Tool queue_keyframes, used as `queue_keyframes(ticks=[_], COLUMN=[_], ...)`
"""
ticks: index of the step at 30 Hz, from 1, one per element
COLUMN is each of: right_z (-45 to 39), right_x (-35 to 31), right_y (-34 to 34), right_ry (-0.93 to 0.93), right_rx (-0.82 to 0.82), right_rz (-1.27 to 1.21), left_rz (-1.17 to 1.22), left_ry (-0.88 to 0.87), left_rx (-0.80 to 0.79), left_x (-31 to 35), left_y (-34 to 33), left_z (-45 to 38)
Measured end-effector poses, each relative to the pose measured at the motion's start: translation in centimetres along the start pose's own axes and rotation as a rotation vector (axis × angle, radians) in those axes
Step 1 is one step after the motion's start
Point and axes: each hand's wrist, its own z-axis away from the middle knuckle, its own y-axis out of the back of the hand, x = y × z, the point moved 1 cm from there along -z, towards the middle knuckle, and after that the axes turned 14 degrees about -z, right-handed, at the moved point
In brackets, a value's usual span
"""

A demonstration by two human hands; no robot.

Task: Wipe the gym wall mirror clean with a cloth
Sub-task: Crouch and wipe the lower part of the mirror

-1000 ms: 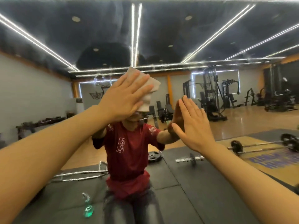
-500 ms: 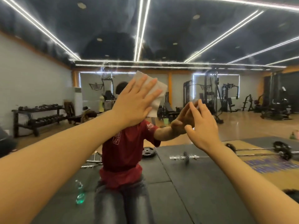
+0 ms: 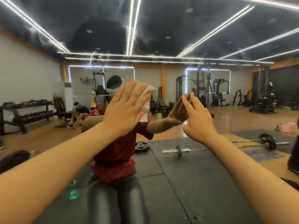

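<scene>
The wall mirror [image 3: 210, 38] fills the whole view and reflects the gym behind me. My left hand [image 3: 125, 109] lies flat with straight fingers on a white folded cloth [image 3: 146, 101] and presses it against the glass at about head height. The cloth sticks out past my fingertips and below my palm. My right hand [image 3: 196, 117] is flat too, fingertips touching the bare glass to the right of the cloth, meeting its own reflection. Hazy smears and droplets show on the glass higher up, near the reflected ceiling lights.
In the reflection I see a person in a red shirt, a green spray bottle [image 3: 73, 194] low on the left, barbells [image 3: 267, 143] on black floor mats, a dumbbell rack [image 3: 27, 115] at the left and weight machines at the back.
My left hand has slid the cloth down and to the right on the glass. The view has tilted downward, and my right hand has kept its place against the mirror.
</scene>
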Motion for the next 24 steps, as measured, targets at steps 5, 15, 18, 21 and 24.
queue_keyframes(ticks=[5,15,18,21,24], right_z=[0.0,-0.1,-0.2,-0.2,-0.1], right_x=[-0.1,0.1,0.2,0.2,0.1], right_y=[0.1,-1.0,-1.1,-1.1,-1.2], right_ry=[0.002,0.012,0.006,0.004,-0.002], right_rx=[0.007,0.054,0.063,0.070,0.082], right_rz=[0.007,-0.017,-0.013,-0.006,-0.016], left_rz=[0.013,0.027,0.056,0.006,-0.024], left_ry=[-0.095,-0.058,-0.083,-0.173,-0.154], left_rx=[-0.077,-0.059,-0.107,-0.120,-0.094], left_x=[5.2,5.2,6.7,5.0,1.6], left_y=[-0.2,-0.4,-0.1,-0.4,-0.5], left_z=[0.3,2.1,-0.2,1.3,5.4])
